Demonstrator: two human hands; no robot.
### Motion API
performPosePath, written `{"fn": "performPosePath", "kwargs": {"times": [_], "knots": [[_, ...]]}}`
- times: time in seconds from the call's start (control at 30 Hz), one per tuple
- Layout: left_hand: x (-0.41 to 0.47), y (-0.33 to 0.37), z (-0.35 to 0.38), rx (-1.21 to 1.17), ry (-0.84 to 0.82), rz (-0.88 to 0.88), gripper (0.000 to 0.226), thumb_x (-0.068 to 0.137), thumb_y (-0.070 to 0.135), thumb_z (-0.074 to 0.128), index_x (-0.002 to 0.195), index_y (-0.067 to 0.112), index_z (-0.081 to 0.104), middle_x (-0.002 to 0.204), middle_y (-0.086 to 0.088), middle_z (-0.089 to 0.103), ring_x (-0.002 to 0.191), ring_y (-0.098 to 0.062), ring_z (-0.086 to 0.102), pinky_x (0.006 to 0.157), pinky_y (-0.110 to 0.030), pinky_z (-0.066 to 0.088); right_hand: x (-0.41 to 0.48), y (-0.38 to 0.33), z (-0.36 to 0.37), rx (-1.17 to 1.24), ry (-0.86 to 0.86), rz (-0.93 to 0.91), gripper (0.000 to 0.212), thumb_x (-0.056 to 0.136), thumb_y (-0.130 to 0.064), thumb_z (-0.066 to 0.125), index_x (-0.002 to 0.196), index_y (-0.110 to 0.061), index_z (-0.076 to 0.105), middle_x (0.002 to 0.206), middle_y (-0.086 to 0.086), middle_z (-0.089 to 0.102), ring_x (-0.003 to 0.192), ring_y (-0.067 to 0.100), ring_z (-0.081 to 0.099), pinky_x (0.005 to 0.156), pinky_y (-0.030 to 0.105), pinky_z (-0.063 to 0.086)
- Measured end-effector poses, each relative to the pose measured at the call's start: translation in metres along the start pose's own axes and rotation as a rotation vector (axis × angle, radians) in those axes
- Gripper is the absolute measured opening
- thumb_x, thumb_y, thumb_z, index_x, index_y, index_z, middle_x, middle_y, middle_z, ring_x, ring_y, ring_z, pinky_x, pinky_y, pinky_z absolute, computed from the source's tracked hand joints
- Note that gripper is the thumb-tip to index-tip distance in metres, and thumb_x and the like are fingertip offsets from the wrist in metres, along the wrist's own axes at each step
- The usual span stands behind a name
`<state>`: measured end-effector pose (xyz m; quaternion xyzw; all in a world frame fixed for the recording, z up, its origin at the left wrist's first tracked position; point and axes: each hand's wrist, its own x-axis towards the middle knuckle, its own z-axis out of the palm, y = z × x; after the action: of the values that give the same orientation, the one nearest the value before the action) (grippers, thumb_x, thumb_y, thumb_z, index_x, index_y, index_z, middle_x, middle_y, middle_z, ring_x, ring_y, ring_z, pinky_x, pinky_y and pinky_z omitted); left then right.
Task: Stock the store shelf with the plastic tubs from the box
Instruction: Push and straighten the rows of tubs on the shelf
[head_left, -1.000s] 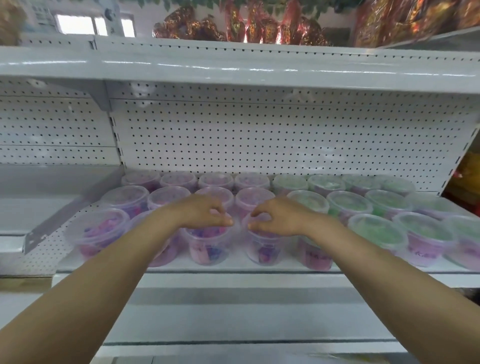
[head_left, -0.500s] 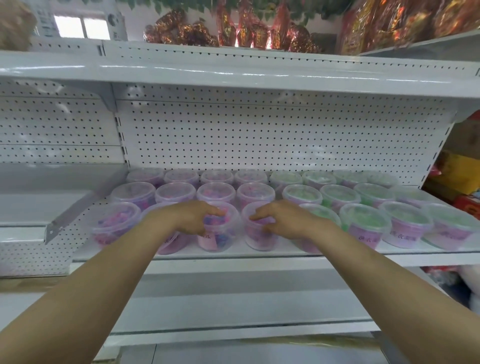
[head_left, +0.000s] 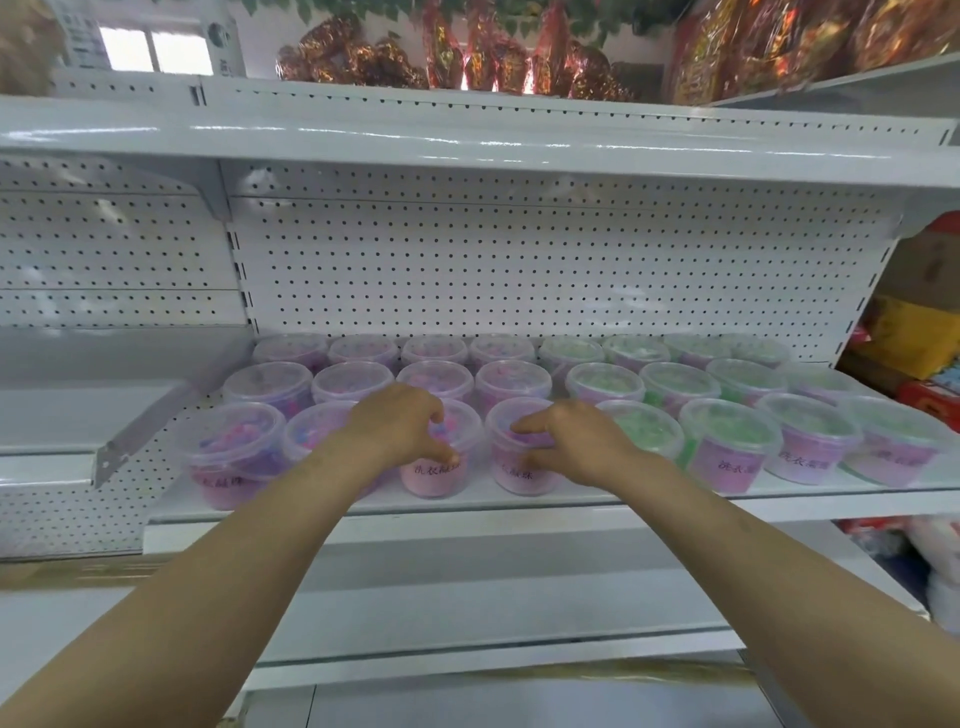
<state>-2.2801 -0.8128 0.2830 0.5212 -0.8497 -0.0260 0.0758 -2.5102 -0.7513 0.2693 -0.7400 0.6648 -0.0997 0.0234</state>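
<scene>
In the head view, two front-row tubs are held as they were a second ago; the pink tub (head_left: 436, 480) is gripped by the left hand (head_left: 400, 426), fingers (head_left: 447, 457) curled over its lid; the neighbouring tub (head_left: 519, 480), at its 3 o'clock, is pinched at the rim by the right hand (head_left: 576, 441); both stand on the shelf (head_left: 675, 501), so only release is judged left; green tubs (head_left: 727, 441) fill the row further toward 3 o'clock.

White pegboard wall (head_left: 519, 270), bright window (head_left: 150, 51)
</scene>
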Motion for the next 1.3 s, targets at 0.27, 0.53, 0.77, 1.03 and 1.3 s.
{"fn": "performPosePath", "kwargs": {"times": [0.27, 0.53, 0.77, 1.03, 1.3], "knots": [[-0.011, 0.002, 0.009, 0.013, 0.041, -0.002, 0.07, 0.066, 0.069, 0.068, 0.122, 0.028, 0.06, 0.12, 0.0, 0.055, 0.121, -0.022, 0.042, 0.095, -0.038, 0.043, -0.008, 0.004, -0.003, -0.015, 0.045, 0.02, 0.047, 0.081, -0.046, 0.072, 0.127, -0.042, 0.063, 0.132, -0.008, 0.063, 0.121, 0.02, 0.058, 0.091, 0.036, 0.052], [-0.023, -0.001, 0.014, -0.004, 0.03, -0.011, 0.064, 0.08, 0.046, 0.07, 0.138, 0.032, 0.048, 0.139, 0.0, 0.051, 0.131, -0.021, 0.042, 0.101, -0.039, 0.043, -0.008, -0.002, 0.005, -0.03, 0.083, 0.038, 0.044, 0.083, -0.046, 0.072, 0.127, -0.039, 0.065, 0.127, -0.001, 0.067, 0.116, 0.025, 0.061, 0.089, 0.035, 0.052], [-0.023, 0.002, 0.015, -0.003, 0.034, -0.057, 0.064, 0.078, 0.048, 0.071, 0.137, 0.034, 0.048, 0.136, -0.002, 0.053, 0.128, -0.022, 0.047, 0.098, -0.04, 0.045, -0.016, 0.004, 0.005, 0.072, 0.065, 0.017, 0.044, 0.082, -0.039, 0.076, 0.124, -0.037, 0.067, 0.128, -0.008, 0.067, 0.114, 0.018, 0.065, 0.095, 0.038, 0.052], [-0.024, 0.005, 0.018, -0.017, 0.056, -0.08, 0.063, 0.078, 0.046, 0.072, 0.136, 0.032, 0.05, 0.136, 0.001, 0.055, 0.125, -0.021, 0.05, 0.096, -0.037, 0.046, -0.011, 0.005, 0.006, 0.033, 0.07, -0.002, 0.044, 0.085, -0.039, 0.072, 0.128, -0.035, 0.064, 0.13, -0.003, 0.066, 0.114, 0.021, 0.064, 0.094, 0.035, 0.051], [-0.016, 0.019, 0.008, -0.006, -0.026, -0.147, 0.064, 0.073, 0.05, 0.073, 0.129, 0.027, 0.054, 0.129, 0.003, 0.056, 0.117, -0.021, 0.053, 0.093, -0.038, 0.048, -0.004, 0.016, 0.008, -0.043, 0.078, -0.122, 0.039, 0.091, -0.044, 0.061, 0.13, -0.037, 0.062, 0.128, -0.003, 0.066, 0.115, 0.025, 0.061, 0.087, 0.033, 0.052]]}}
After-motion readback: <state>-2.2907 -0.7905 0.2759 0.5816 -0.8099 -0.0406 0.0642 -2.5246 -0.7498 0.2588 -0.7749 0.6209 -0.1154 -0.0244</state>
